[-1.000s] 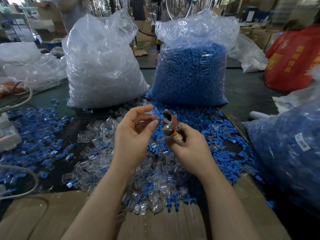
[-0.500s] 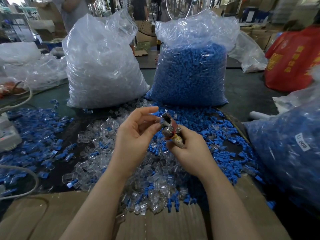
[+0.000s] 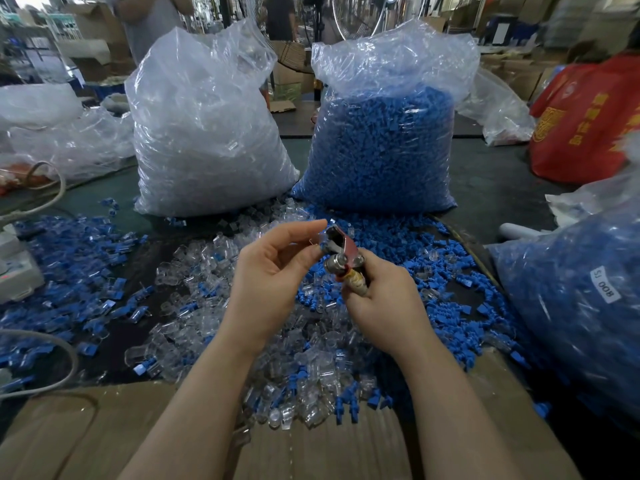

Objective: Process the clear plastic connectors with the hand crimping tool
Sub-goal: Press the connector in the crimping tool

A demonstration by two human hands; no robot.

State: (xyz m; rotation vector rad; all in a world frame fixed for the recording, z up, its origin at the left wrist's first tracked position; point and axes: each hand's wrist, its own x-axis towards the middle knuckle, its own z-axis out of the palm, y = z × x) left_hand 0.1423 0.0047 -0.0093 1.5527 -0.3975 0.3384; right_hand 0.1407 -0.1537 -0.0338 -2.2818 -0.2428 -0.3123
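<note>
Left hand: left hand (image 3: 273, 275) is raised over the pile, forefinger and thumb curled toward the nose of the tool; they seem to pinch a small part there, too small and blurred to name
Right hand: right hand (image 3: 381, 303) is wrapped round the lower end of the crimp tool (image 3: 343, 258), fingers curled about its brass-coloured stem
Tool: held tilted, its red-and-metal head pointing up and left, touching the left fingertips; whether its head is closed on a part cannot be told
Clear connectors: clear connectors (image 3: 207, 271) lie loose in a heap on the worktop (image 3: 491, 188) beneath and to the left of both hands, mixed with blue pieces
Blue parts: blue parts (image 3: 433, 258) spread across the worktop right of the hands and again far left
Clear bag: clear bag (image 3: 207, 133), full of transparent pieces, stands upright behind the heap, left of centre
Blue bag: blue bag (image 3: 384, 140), filled with blue pieces, stands just beside the clear one, to its right
Right-edge bag: third bag (image 3: 581, 299) of blue pieces bears a white label and leans in at the right
Cardboard: cardboard (image 3: 104, 438) lies under the forearms at the near edge, with some connectors spilled onto it
Cable: pale cable (image 3: 55, 344) loops at the far left
Red cloth: red cloth (image 3: 588, 119) with yellow print sits at the far right, behind the worktop
</note>
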